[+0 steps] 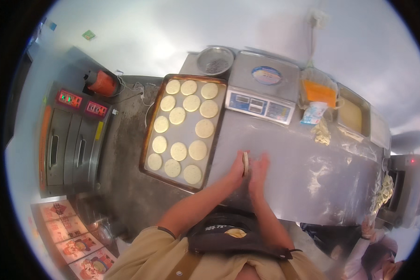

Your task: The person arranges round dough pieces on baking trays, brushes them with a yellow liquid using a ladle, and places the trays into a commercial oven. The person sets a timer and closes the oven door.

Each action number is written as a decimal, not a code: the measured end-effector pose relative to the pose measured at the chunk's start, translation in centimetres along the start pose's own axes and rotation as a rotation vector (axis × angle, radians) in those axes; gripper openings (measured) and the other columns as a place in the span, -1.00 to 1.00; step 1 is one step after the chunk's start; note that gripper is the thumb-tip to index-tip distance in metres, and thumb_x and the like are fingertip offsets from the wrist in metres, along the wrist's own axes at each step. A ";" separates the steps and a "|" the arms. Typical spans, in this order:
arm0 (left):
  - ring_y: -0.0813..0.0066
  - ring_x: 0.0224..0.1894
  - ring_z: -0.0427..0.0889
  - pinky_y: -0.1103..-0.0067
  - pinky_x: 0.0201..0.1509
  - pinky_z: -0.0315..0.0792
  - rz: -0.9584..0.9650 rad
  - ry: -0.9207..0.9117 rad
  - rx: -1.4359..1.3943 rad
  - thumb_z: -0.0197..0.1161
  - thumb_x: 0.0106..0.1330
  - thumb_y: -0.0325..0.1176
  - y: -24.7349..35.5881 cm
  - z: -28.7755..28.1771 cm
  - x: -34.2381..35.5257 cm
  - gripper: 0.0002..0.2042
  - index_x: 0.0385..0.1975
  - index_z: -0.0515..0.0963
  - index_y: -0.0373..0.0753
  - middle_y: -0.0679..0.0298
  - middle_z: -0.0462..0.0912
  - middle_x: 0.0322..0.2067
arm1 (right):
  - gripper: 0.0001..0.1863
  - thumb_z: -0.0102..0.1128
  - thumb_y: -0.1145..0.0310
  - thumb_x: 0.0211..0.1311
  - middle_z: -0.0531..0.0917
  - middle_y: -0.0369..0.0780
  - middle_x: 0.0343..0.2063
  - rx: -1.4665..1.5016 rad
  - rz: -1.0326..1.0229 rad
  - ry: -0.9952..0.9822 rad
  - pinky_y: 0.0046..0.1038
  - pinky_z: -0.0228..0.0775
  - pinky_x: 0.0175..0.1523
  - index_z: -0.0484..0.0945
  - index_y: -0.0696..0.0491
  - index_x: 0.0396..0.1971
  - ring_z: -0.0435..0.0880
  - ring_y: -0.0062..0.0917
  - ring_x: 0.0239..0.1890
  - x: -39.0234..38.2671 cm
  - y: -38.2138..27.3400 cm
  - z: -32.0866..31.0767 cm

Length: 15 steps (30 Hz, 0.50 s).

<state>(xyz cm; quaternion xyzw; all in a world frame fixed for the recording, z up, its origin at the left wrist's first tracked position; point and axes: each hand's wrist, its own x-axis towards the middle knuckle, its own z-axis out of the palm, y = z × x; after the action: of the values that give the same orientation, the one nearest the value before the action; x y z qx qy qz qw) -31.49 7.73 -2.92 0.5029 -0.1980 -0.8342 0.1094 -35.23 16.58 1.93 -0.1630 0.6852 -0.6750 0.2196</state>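
Over the steel worktable (266,177), my left hand (238,169) holds a flat dough disc (245,163) on edge. My right hand (259,170) is just to the right of the disc, blurred by motion, so its fingers are hard to make out. To the left of my hands lies a metal baking tray (147,158) with several pale, round, flat dough discs (178,150) spread across it.
Behind are a steel bowl (214,60), scale (259,107), bags (319,93) and rectangular pan (350,114). Two ovens (72,149) and boxes (81,245) stand left. At right are a machine (406,186), dough strands (385,191) and another person (368,259) at lower right.
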 end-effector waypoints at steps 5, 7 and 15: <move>0.32 0.16 0.56 0.39 0.27 0.45 0.630 0.301 0.433 -0.09 0.65 -0.11 5.9 -7.0 -0.5 -0.55 0.37 0.45 -0.21 0.10 0.53 0.21 | -0.52 0.18 0.38 0.49 0.60 -0.05 0.24 0.184 0.261 -0.187 -0.33 0.47 0.29 0.46 0.20 0.34 0.59 -0.32 0.24 -0.2 1.0 9.1; 0.31 0.21 0.55 0.39 0.28 0.46 0.599 0.365 0.375 0.00 0.62 -0.28 8.8 -10.6 -1.7 -0.57 0.41 0.37 -0.27 0.12 0.53 0.21 | -0.54 0.24 0.41 0.43 0.67 -0.08 0.13 -0.041 0.350 -0.324 -0.34 0.49 0.24 0.51 0.21 0.28 0.65 -0.35 0.13 1.0 2.0 13.0; 0.30 0.16 0.62 0.38 0.10 0.60 0.280 0.319 -0.019 0.09 0.53 -0.45 19.9 -24.8 -1.4 -0.50 0.45 0.23 -0.26 0.06 0.55 0.21 | -0.61 0.28 0.40 0.37 0.77 -0.06 -0.06 -0.321 0.164 -0.628 -0.29 0.54 0.16 0.58 0.16 0.16 0.74 -0.26 0.01 8.2 8.1 29.3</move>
<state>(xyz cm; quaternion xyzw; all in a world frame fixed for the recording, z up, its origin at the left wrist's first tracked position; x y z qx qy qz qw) -9.29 -15.03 -3.37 0.5951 -0.2384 -0.7224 0.2590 -26.33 -12.39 -6.56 -0.3394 0.6923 -0.4559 0.4445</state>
